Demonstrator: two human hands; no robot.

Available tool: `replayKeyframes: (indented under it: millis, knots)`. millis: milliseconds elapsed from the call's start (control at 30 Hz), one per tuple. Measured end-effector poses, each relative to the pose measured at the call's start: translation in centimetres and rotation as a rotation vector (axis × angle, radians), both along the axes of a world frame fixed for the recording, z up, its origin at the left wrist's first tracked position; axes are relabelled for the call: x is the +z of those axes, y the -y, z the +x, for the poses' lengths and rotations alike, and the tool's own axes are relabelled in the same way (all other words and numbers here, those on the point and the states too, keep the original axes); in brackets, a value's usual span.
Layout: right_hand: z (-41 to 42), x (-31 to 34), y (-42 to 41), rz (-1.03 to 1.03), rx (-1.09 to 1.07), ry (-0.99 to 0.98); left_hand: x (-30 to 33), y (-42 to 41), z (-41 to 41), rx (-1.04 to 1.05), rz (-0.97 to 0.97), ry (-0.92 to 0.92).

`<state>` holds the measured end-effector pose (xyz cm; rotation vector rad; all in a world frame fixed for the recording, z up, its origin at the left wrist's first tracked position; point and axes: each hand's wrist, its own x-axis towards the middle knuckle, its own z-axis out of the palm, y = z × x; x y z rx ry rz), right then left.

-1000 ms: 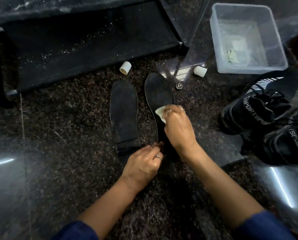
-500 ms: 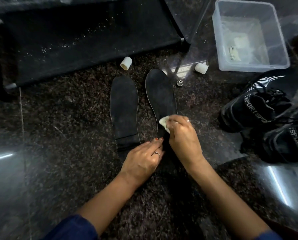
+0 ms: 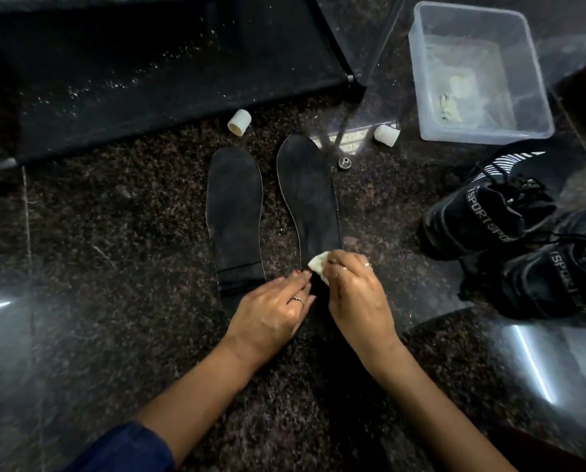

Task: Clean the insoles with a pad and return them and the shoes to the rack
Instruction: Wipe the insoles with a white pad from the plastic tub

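Note:
Two black insoles lie side by side on the dark stone floor, the left insole [image 3: 234, 212] and the right insole [image 3: 308, 195]. My right hand [image 3: 356, 294] pinches a small white pad [image 3: 319, 265] against the heel part of the right insole. With fingers laid flat, my left hand [image 3: 271, 311] presses down on that insole's heel end, which it hides. A pair of black sport shoes [image 3: 523, 233] sits on the floor at the right. The black shoe rack [image 3: 148, 69] stands at the back left.
A clear plastic tub [image 3: 475, 76] with pale scraps inside stands at the back right. Two white tube caps [image 3: 239, 121] [image 3: 386, 134] and a small metal fitting [image 3: 344, 162] lie on the floor near the insoles' toes.
My right hand has drawn the pad along the right insole from its middle toward the heel, closer to my left hand. The left hand has stayed on the heel end.

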<state>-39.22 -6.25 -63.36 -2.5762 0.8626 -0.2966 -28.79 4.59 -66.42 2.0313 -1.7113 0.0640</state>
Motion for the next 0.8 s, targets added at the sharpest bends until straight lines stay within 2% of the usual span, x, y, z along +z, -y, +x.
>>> replayKeyframes:
  millis: [133, 300, 400, 533, 667, 800]
  knots:
    - [3.2, 0.2, 3.6, -0.016, -0.09, 0.027, 0.8, 0.3, 0.0, 0.026, 0.076, -0.081]
    - [4.6, 0.4, 4.6, 0.004, -0.136, -0.059, 2.0, 1.6, 0.8, 0.112, 0.21, -0.23]
    - [3.2, 0.3, 2.9, -0.009, -0.096, -0.033, 2.5, 1.8, 1.3, 0.196, 0.334, -0.184]
    - [1.2, -0.4, -0.7, 0.047, -0.04, 0.004, 2.7, 1.9, 2.1, 0.193, 0.466, -0.14]
    - [3.0, -1.2, 0.7, 0.043, -0.055, -0.024, 2.9, 2.0, 2.1, 0.168, 0.523, -0.066]
    - [4.9, -0.8, 1.7, 0.033, -0.064, -0.028, 2.9, 2.2, 2.6, 0.169, 0.533, -0.092]
